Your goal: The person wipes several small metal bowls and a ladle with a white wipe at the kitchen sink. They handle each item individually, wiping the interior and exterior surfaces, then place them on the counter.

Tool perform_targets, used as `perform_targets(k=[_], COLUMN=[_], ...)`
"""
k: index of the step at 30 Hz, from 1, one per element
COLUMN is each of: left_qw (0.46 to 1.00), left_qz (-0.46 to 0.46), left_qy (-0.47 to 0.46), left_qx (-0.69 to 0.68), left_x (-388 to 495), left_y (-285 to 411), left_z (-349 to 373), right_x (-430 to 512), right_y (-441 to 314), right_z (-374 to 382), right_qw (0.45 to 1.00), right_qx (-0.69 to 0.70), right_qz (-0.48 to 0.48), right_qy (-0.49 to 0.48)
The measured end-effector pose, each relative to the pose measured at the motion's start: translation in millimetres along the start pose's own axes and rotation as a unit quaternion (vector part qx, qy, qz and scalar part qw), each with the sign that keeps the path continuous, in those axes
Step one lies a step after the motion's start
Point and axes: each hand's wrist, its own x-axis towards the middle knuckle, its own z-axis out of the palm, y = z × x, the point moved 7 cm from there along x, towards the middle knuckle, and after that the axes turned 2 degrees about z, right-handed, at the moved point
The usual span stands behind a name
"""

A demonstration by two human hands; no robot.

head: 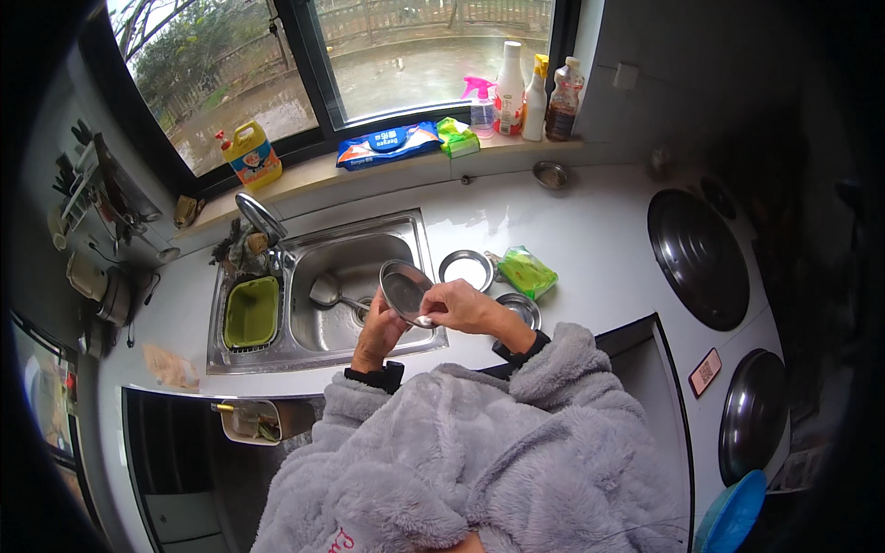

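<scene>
A shallow stainless steel bowl is tilted over the sink's right basin, gripped at its left and lower side by my left hand. My right hand pinches a small white wad, perhaps tissue, against the bowl's near rim. Below the bowl, a metal ladle lies in the steel sink. On the counter to the right stands one round steel dish. Another steel bowl is partly covered by my right forearm. Beside them lies a green plastic packet.
A green basin fills the sink's left compartment, with a faucet behind. Bottles and a wipes pack line the windowsill. Black lids and a phone lie right. A bin is below the counter's front edge.
</scene>
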Motion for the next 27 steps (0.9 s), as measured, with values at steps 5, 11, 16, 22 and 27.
perform_targets(k=[5,11,16,22,27], left_qw=[0.999,0.999,1.0,1.0,0.952], left_qz=[-0.048,-0.026,0.019,0.017,-0.061], left_qy=[-0.005,0.006,-0.002,0.006,-0.072], left_qx=[0.01,0.044,0.015,-0.008,0.291], left_x=[5.7,9.0,2.2,7.7,25.1], left_y=[-17.7,-5.5,11.3,14.2,-4.2], left_z=[9.0,19.2,21.4,20.5,49.4], right_x=[10.6,19.7,11.9,3.9,-35.5], right_y=[16.6,5.8,-11.8,-4.7,54.0], right_z=[-17.7,-16.0,-10.3,-44.5,-101.4], right_qw=[0.964,0.976,0.999,0.987,0.906], right_qx=[-0.15,0.026,0.03,0.146,0.307], right_qz=[0.023,0.003,-0.023,0.008,0.131], right_qy=[0.22,0.216,0.033,0.069,0.261])
